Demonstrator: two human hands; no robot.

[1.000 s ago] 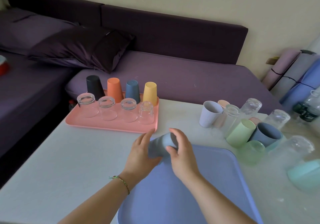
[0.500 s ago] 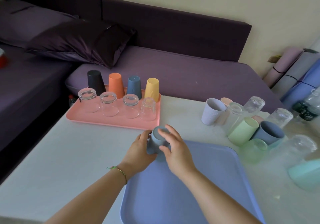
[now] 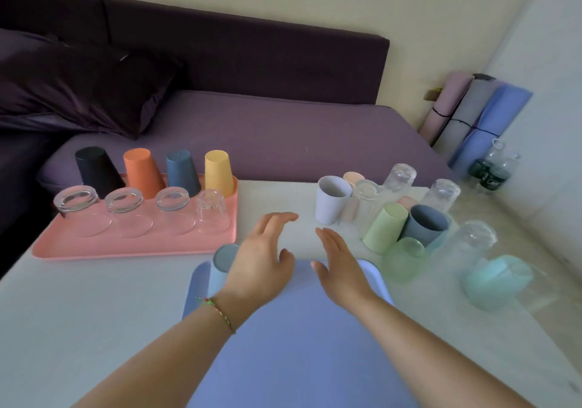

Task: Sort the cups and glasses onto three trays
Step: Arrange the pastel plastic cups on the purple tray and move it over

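Nearest the camera, over the blue rectangular plastic tray (image 3: pixel 299 360), the left hand (image 3: pixel 261 259) and right hand (image 3: pixel 340 269) hover, fingers loose, gripping nothing. The pale blue plastic cup (image 3: pixel 220 265) stands upside down on the tray's far-left corner, just beside the left hand. Farther off, the pink plastic tray (image 3: pixel 132 247) sits left and a heap of loose cups and glasses (image 3: pixel 382 228) right.
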